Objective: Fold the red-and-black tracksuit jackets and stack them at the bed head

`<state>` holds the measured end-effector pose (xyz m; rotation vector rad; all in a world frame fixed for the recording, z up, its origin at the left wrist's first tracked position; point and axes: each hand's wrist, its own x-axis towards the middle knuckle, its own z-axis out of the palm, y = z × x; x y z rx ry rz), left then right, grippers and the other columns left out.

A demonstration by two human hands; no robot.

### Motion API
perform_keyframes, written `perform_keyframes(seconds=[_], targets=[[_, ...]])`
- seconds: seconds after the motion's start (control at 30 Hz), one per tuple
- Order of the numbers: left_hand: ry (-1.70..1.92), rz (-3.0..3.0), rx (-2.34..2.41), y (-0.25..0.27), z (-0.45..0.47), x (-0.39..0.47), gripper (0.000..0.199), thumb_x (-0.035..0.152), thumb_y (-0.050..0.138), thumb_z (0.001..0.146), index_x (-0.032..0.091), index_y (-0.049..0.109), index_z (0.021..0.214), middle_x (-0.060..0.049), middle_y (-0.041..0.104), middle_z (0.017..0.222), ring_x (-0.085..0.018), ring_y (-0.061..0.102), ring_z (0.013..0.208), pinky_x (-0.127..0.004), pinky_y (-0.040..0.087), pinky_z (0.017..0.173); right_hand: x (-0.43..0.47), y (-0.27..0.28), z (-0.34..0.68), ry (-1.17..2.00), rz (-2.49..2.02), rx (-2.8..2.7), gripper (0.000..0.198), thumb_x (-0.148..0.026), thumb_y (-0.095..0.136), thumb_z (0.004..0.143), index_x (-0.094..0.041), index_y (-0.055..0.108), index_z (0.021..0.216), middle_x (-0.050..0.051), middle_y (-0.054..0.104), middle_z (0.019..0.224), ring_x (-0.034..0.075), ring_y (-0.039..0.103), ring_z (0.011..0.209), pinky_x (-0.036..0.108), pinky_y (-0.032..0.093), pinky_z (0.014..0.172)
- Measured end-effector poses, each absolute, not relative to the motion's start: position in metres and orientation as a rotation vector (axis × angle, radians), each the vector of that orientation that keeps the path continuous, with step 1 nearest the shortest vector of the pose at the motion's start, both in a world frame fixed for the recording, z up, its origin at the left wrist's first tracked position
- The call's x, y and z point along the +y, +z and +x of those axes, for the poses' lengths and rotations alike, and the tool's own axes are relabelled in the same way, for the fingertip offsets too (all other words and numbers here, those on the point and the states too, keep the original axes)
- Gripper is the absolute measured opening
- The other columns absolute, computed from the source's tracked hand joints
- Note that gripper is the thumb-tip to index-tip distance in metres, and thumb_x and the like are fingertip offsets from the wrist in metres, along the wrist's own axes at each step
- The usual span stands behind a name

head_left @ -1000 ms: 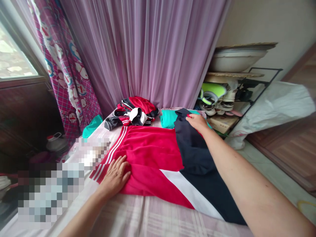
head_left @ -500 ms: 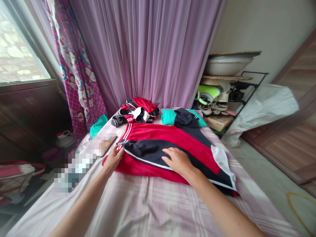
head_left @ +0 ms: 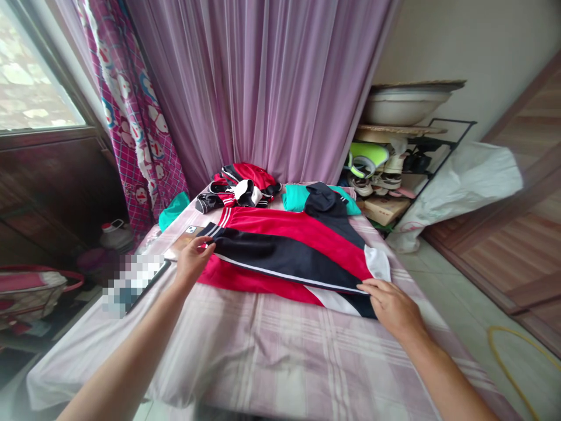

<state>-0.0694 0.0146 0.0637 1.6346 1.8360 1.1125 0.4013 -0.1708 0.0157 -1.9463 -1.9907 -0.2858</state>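
Observation:
A red, navy and white track jacket (head_left: 267,221) lies spread across the bed, its striped hem toward the left. One navy sleeve (head_left: 280,257) with white piping stretches across the body of the jacket. At its striped cuff, my left hand (head_left: 193,257) pinches the fabric between thumb and fingers. My right hand (head_left: 394,307) grips the sleeve's other end along the piping, near the white shoulder panel. The jacket's other sleeve (head_left: 326,202) reaches away toward the back, its end on a folded turquoise garment (head_left: 295,197).
Crumpled red, black and white clothes (head_left: 249,181) are piled at the back of the bed (head_left: 280,362). A phone (head_left: 188,231) and a blurred-out device (head_left: 135,286) lie at left. A shoe rack (head_left: 432,175) and a white bag (head_left: 468,181) stand at right.
My right hand has moved right and closed on the sleeve's shoulder end. My left hand has shifted slightly left and up with the cuff. The sleeve is now straighter and flatter.

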Motion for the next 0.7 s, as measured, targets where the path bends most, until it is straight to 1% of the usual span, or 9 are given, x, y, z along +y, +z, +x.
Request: perform_keyframes(seconds=[0.07,0.17,0.3,0.33,0.4,0.47,0.53,0.6,0.7], targets=[[1.017,1.746,1.936,0.056,-0.077,0.002,0.038,0.046,0.064,0.074,0.022,0.073,0.103,-0.001,0.072,0.076,-0.018,0.066,0.066,-0.025,0.049,0.061,-0.174,0.008,0.401,-0.230,-1.955,-2.007,0.046,-0.011,0.038,0.085,-0.025,0.079,0.098,0.007,0.074,0.109,0.022,0.069,0.098,0.037,0.056,0.085],[0.850,1.968,2.006,0.045,-0.088,-0.011,0.037,0.045,0.061,0.077,0.023,0.074,0.104,-0.004,0.074,0.088,-0.022,0.069,0.079,-0.028,0.051,0.070,-0.176,0.000,0.399,-0.143,-1.999,-2.013,0.048,-0.010,0.037,0.083,-0.024,0.079,0.101,0.008,0.073,0.112,0.023,0.068,0.102,0.039,0.055,0.090],[0.661,2.234,2.068,0.042,-0.097,-0.012,0.034,0.042,0.060,0.079,0.022,0.077,0.101,-0.011,0.072,0.105,-0.029,0.067,0.101,-0.038,0.051,0.089,-0.178,0.008,0.400,-0.029,-2.077,-2.030,0.049,-0.008,0.041,0.077,-0.022,0.077,0.107,0.008,0.072,0.118,0.023,0.066,0.109,0.041,0.052,0.098],[0.655,2.248,2.124,0.045,-0.097,-0.010,0.033,0.043,0.060,0.080,0.023,0.077,0.100,-0.013,0.070,0.113,-0.032,0.064,0.108,-0.042,0.049,0.094,-0.177,0.015,0.397,-0.010,-2.081,-2.034,0.050,-0.009,0.042,0.076,-0.022,0.076,0.110,0.008,0.071,0.121,0.024,0.066,0.111,0.042,0.052,0.098],[0.713,2.276,2.224,0.050,-0.092,-0.006,0.032,0.043,0.060,0.083,0.024,0.077,0.101,-0.014,0.061,0.133,-0.037,0.053,0.126,-0.050,0.043,0.103,-0.169,0.033,0.385,0.010,-2.040,-2.042,0.049,-0.014,0.044,0.078,-0.023,0.072,0.118,0.007,0.067,0.129,0.025,0.063,0.116,0.044,0.051,0.099],[0.774,2.360,2.203,0.054,-0.080,0.000,0.033,0.042,0.056,0.087,0.025,0.075,0.108,-0.012,0.051,0.146,-0.036,0.042,0.137,-0.052,0.037,0.109,-0.153,0.054,0.360,0.008,-1.949,-2.039,0.045,-0.021,0.044,0.086,-0.023,0.069,0.123,0.007,0.063,0.135,0.026,0.061,0.120,0.045,0.050,0.100],[0.713,2.489,2.050,0.055,-0.064,0.007,0.036,0.040,0.049,0.093,0.027,0.071,0.118,-0.009,0.053,0.146,-0.031,0.040,0.140,-0.051,0.030,0.115,-0.128,0.072,0.324,-0.019,-1.859,-2.019,0.043,-0.029,0.041,0.093,-0.021,0.066,0.127,0.009,0.060,0.138,0.026,0.059,0.123,0.044,0.048,0.103],[0.550,2.577,1.909,0.051,-0.047,0.013,0.039,0.041,0.044,0.096,0.031,0.066,0.127,-0.005,0.056,0.144,-0.029,0.041,0.140,-0.053,0.024,0.118,-0.101,0.080,0.286,-0.042,-1.773,-2.036,0.045,-0.034,0.039,0.098,-0.018,0.061,0.133,0.011,0.056,0.144,0.026,0.053,0.130,0.043,0.043,0.108],[0.327,2.606,1.833,0.036,-0.031,0.017,0.046,0.049,0.046,0.094,0.033,0.060,0.135,-0.005,0.051,0.149,-0.031,0.037,0.142,-0.058,0.019,0.118,-0.071,0.071,0.249,-0.007,-1.788,-2.103,0.046,-0.039,0.043,0.098,-0.023,0.055,0.140,0.011,0.046,0.151,0.031,0.041,0.140,0.052,0.029,0.116]])
